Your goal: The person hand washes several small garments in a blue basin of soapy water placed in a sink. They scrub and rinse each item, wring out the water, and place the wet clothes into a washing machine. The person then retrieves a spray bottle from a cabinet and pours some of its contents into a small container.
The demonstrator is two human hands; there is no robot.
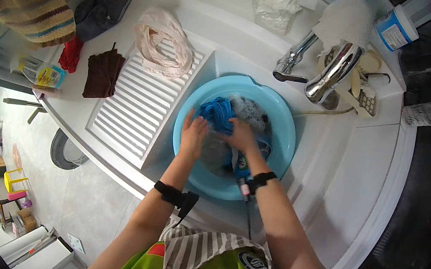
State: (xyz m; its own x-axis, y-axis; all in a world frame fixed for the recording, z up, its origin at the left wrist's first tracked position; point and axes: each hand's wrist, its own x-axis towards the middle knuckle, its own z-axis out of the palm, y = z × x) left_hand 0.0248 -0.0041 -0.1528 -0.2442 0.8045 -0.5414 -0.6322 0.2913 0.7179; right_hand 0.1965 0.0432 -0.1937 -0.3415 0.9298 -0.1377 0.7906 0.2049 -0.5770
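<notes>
A light blue plastic basin (287,145) stands in the white laundry sink, with dark, soapy water in it. A bunched bright blue cloth (215,111) lies in the water near the basin's far side. My left hand (194,133) is at the cloth's left edge, thumb and fingers apart. On the cloth's right is my right hand (242,135), blurred, its fingers spread around nothing that I can make out; whether the fingertips touch the cloth is unclear. More blue fabric (242,165) with a light trim and a round patch lies under my right wrist.
Left of the basin, a ribbed washboard (125,121) carries a pale pink garment (163,43). A folded dark brown cloth (103,74) and a plastic bottle (43,73) lie farther left. A chrome faucet (333,72) rises behind the basin, near brushes (367,96) and a blue-white tub (396,28).
</notes>
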